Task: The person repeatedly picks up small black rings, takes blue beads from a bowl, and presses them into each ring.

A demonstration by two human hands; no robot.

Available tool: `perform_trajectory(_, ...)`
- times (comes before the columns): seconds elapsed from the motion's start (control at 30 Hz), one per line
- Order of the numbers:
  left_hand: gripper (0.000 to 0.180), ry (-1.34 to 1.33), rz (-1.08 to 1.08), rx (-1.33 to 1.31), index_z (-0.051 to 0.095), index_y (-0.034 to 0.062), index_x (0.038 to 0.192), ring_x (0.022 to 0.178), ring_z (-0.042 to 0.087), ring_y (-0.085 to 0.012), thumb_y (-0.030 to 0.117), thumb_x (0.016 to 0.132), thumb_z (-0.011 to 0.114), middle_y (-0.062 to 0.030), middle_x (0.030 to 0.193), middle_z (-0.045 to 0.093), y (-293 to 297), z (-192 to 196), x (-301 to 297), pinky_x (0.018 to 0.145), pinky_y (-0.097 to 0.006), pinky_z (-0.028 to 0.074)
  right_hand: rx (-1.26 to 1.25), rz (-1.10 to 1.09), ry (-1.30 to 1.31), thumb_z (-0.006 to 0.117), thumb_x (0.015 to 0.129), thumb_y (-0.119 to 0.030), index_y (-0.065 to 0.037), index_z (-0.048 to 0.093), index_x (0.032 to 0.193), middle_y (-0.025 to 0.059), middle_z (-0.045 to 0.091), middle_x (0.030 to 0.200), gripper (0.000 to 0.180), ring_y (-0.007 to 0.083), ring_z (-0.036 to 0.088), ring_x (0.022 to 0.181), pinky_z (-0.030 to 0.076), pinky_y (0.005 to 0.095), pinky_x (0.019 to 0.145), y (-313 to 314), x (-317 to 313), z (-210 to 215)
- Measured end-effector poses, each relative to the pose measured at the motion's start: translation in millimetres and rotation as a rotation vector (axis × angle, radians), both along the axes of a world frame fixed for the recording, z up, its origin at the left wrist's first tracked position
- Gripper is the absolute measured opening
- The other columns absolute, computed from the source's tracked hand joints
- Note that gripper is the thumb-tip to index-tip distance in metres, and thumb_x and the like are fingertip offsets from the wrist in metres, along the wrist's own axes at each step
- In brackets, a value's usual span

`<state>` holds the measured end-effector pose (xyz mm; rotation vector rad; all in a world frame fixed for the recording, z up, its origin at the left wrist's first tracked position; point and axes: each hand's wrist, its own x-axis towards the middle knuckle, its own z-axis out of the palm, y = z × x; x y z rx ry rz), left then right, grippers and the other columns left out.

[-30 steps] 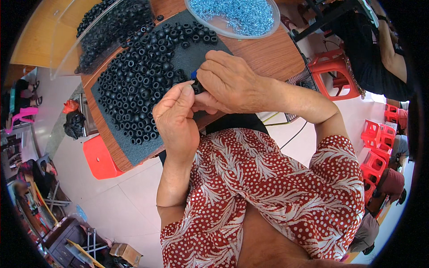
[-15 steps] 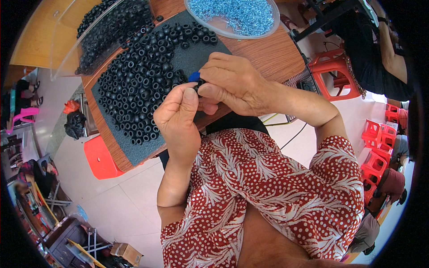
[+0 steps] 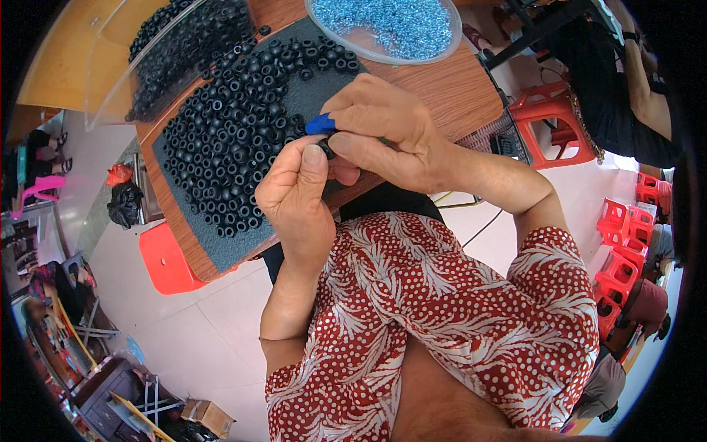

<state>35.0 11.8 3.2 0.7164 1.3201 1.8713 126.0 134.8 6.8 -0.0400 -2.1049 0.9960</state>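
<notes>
My left hand (image 3: 294, 197) and my right hand (image 3: 395, 131) meet over the near edge of the table. Both are closed in a pinch on one small black bead (image 3: 325, 148), which looks ring-shaped and is mostly covered by my fingertips. A blue wrap (image 3: 320, 124) covers the tip of my right index finger. Just beyond my hands, a heap of black ring-shaped beads (image 3: 224, 140) lies on a dark grey mat (image 3: 224, 254).
A clear plastic box (image 3: 110, 99) of black beads leans at the mat's far left. Blue glassy beads fill a round clear dish (image 3: 362, 48) at the back. Red stools (image 3: 163, 258) stand beside the brown table (image 3: 460, 99). Another person's arm (image 3: 642, 92) shows at far right.
My right hand has shifted slightly and its index finger has lifted, so more of the blue wrap and the black bead show. My left hand has hardly moved.
</notes>
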Motion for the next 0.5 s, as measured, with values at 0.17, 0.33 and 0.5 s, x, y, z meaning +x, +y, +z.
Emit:
perform_trajectory(0.17,0.026,0.06,-0.026,0.012,0.058,-0.0076,0.098,0.062,0.059,-0.014,0.015,0.094,0.047,-0.009,0.078,0.063,1.5,-5.0,-2.8,0.059,-0.023,0.048,-0.084,-0.043,0.01,0.06,0.075,-0.005,-0.001,0.058,0.077,0.0073,0.056,0.075,0.005,0.0232,0.053,0.071,0.041,0.0356,0.067,-2.7,-1.1,0.7)
perform_trajectory(0.33,0.026,0.005,0.023,0.012,0.057,-0.0075,0.098,0.061,0.06,-0.0153,0.017,0.093,0.048,-0.0101,0.077,0.062,1.9,-8.1,-2.0,0.057,-0.024,0.049,-0.22,-0.049,-0.07,0.065,0.071,-0.001,-0.001,0.058,0.085,0.0079,0.054,0.075,0.015,0.0212,0.053,0.074,0.043,0.032,0.063,-5.6,-1.1,6.0)
perform_trajectory(0.5,0.027,-0.029,0.032,0.008,0.058,-0.0069,0.099,0.063,0.057,-0.0119,0.018,0.093,0.05,-0.0087,0.074,0.062,2.8,-6.6,-1.5,0.06,-0.023,0.047,-0.502,0.122,-0.106,0.06,0.079,0.005,0.002,0.059,0.094,0.0059,0.056,0.094,0.015,0.011,0.056,0.076,0.046,0.0231,0.064,-7.0,3.8,6.0)
